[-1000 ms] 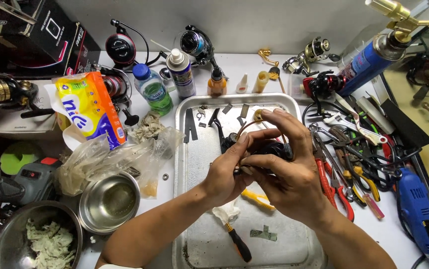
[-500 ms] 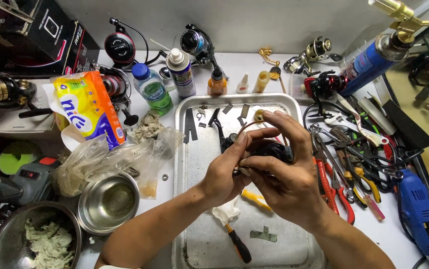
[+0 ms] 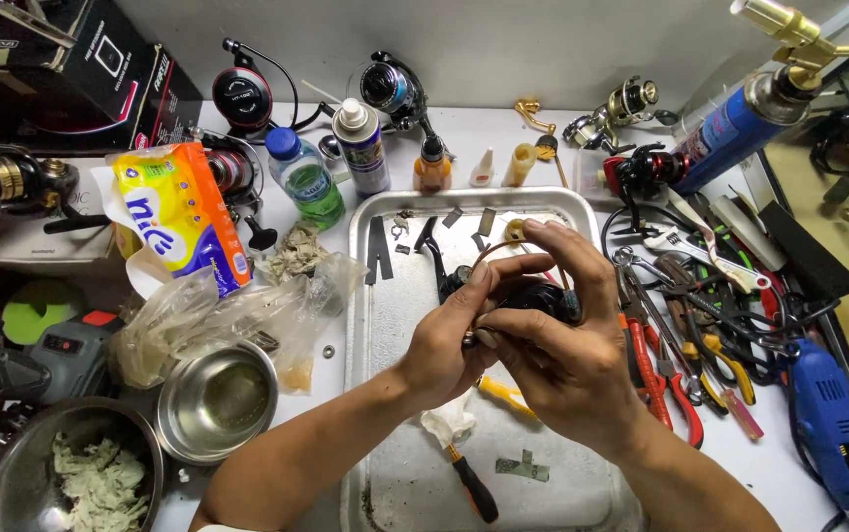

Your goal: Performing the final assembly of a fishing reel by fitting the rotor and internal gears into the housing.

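Holding a black reel body (image 3: 543, 300) over the metal tray's (image 3: 582, 212) far end, both hands pinch it: left hand (image 3: 444, 345) fingertips, right hand (image 3: 567, 360) fingers curled around.

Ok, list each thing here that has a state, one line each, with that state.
left hand: grip closed on the black reel part
right hand: grip closed on the same part
black reel part: held over the tray
metal tray: flat, holds small parts
green bottle: upright, capped
spray can: upright, capped
steel bowl: upright
plastic bag: crumpled
blue torch can: leaning
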